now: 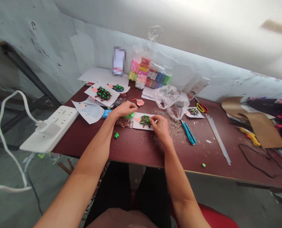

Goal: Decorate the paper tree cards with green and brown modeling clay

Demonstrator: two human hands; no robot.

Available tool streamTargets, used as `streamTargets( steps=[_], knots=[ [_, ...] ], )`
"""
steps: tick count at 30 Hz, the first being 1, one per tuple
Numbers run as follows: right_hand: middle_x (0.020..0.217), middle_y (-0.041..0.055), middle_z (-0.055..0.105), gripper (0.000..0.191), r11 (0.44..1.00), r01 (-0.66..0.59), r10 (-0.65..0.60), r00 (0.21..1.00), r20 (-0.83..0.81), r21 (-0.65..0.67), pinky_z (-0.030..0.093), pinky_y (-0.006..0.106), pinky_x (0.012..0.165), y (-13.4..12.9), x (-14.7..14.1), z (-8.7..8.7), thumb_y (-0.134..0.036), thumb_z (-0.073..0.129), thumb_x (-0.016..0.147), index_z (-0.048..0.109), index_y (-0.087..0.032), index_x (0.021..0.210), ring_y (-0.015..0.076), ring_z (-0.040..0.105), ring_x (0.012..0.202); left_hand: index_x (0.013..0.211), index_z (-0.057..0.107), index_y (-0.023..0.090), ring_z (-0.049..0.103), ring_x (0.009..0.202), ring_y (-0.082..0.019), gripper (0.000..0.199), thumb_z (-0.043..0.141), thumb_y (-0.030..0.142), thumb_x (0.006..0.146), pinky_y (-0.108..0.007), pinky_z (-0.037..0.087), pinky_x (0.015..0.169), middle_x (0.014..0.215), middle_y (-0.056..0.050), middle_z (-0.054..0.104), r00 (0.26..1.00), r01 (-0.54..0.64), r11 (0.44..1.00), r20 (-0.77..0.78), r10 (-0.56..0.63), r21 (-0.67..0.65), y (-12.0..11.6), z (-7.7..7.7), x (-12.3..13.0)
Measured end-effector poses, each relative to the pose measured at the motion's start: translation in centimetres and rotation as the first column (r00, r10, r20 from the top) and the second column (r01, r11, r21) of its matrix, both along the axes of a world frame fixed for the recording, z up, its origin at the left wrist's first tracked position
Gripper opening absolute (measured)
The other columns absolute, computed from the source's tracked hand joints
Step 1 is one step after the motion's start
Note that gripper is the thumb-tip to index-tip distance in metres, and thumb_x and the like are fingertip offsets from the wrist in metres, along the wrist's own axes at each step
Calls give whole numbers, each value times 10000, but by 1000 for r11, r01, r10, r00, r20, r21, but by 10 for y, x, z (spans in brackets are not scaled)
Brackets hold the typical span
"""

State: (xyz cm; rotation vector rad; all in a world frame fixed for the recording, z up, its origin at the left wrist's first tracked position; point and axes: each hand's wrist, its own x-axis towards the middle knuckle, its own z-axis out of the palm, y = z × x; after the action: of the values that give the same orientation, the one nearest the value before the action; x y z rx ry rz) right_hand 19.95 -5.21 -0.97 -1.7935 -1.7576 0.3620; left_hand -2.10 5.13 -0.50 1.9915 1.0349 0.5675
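Right hand (160, 126) is pinching, fingertips together, on the clay spines (145, 120) of a paper hedgehog card (137, 124), while left hand (124, 109) is curling nearly closed over a green clay lump (129, 116) just left of that card, on the maroon table (131, 148).

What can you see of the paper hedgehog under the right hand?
The paper hedgehog is a white sheet lying flat on the maroon table. An orange-pink clay triangle forms the snout at its left end. Brown clay strips, dotted with small bright green clay balls, form the body. The fingertips of the right hand touch the clay at its right side.
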Motion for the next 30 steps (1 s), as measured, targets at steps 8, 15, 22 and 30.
streamTargets(
  steps=[8, 15, 22, 30],
  knots=[
    [732, 23, 669, 146, 988, 72, -47, 982, -183, 133, 414, 280, 670, -1, -1, 6, -300, 624, 844, 660, -183, 764, 154, 564, 660, 750, 713, 122, 495, 617, -149, 264, 589, 345, 820, -272, 358, 592, 628, -18, 606, 989, -112, 994, 103, 110, 16, -4, 5, 3],
    [729, -11, 604, 195, 972, -174, 227, 870, -437, 159, 403, 248, 547, -9, -20, 14, -375, 657, 862, 729, -195, 849, 100, 466, 552, 828, 741, 99, 512, 645, -134, 365, 523, 383, 900, -251, 383, 629, 691, -23, 625, 982, -81, 994, 177, 65, 80, -13, 12, 20],
    [787, 0, 613, 169, 967, -192, 247, 877, -413, 170, 461, 241, 570, -12, -27, 15, -329, 648, 886, 771, -213, 896, 93, 499, 578, 817, 744, 112, 581, 789, -167, 279, 536, 287, 881, -257, 447, 743, 798, -44, 666, 981, -34, 986, 193, 2, 165, -21, 13, 34],
    [773, 4, 662, 164, 976, -173, 213, 885, -413, 131, 437, 248, 582, -8, -18, 6, -322, 696, 843, 793, -210, 915, 106, 518, 592, 913, 754, 113, 616, 846, -179, 290, 507, 263, 900, -272, 483, 794, 897, -68, 696, 982, -46, 987, 190, 16, 155, -23, 5, 45]
  ],
)
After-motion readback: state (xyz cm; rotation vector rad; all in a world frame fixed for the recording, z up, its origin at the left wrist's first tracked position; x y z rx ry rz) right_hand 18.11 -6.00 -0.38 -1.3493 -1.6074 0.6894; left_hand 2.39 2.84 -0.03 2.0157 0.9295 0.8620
